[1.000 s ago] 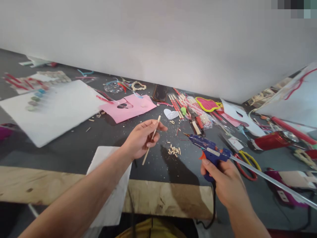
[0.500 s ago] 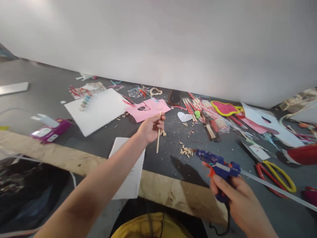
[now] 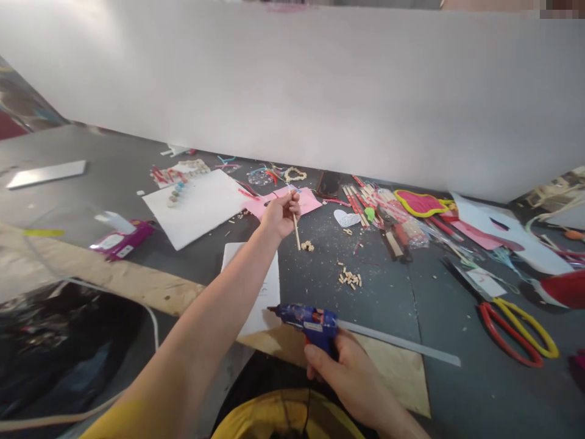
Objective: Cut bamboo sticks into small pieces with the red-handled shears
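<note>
My left hand (image 3: 282, 214) is closed round a thin wooden stick (image 3: 297, 234), whose lower end points down toward a small cluster of wooden pieces (image 3: 308, 246) on the dark table. Behind that hand lies a sheet of pink paper (image 3: 312, 203). In my right hand (image 3: 338, 366) is a blue hot glue gun (image 3: 308, 320), gripped by its handle, its nozzle aimed left over a white card (image 3: 273, 286). A long clear glue stick (image 3: 402, 342) sticks out of its back. Several short cut wooden pieces (image 3: 350, 279) lie loose beyond the gun.
Red-and-yellow-handled scissors (image 3: 516, 329) lie at the right. A white board (image 3: 196, 207) and a purple box (image 3: 125, 241) are on the left. Wrapped sticks (image 3: 361, 201), a paper heart (image 3: 346, 218) and a phone (image 3: 328, 183) sit near the white partition (image 3: 292, 91).
My right hand has brought the glue gun left and closer to my body, over the white card's edge. My left hand still holds the stick, slightly farther away. The view has shifted.
</note>
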Tool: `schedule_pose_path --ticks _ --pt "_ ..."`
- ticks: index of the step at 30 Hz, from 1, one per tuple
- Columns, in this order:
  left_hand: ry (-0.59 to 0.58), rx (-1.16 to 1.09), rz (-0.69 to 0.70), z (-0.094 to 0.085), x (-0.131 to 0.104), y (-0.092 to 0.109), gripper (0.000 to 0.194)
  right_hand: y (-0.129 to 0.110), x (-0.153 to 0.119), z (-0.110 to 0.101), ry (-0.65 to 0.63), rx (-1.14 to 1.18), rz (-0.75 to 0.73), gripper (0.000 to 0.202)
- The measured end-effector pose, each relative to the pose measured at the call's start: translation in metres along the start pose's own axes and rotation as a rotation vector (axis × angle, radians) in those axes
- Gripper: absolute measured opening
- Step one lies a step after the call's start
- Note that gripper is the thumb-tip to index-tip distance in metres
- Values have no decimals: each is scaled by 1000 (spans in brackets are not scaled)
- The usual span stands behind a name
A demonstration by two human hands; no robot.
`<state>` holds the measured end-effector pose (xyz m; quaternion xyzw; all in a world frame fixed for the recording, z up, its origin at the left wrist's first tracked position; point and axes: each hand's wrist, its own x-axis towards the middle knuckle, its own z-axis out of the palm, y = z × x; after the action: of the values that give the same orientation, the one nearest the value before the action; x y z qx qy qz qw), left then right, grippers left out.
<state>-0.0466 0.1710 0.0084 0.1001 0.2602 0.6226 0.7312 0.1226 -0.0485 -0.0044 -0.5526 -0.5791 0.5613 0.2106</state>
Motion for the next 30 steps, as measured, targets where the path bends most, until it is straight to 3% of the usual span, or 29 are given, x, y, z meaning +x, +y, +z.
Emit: schedule_pose_path --ticks 5,10,12,16,20,22,24,30 --pt "-31 -41 21 8 -1 21 23 -5 8 9 60 -29 5 12" --pt "-67 -47 68 23 -3 58 22 1 11 12 13 120 7 17" --pt "-122 61 109 28 -10 70 20 4 13 14 3 269 34 25" --pt "-236 584 142 30 -38 73 12 5 18 20 5 685 60 34" --pt "-347 1376 224 19 -67 60 12 3 19 16 30 804 113 33" --pt "-320 1790 304 7 -73 53 12 1 15 8 58 766 89 34" --pt "-213 2137 360 -8 -74 48 18 0 7 -7 104 697 41 36" --pt "-109 2258 341 -43 -66 38 22 7 -19 -78 434 559 -24 34"
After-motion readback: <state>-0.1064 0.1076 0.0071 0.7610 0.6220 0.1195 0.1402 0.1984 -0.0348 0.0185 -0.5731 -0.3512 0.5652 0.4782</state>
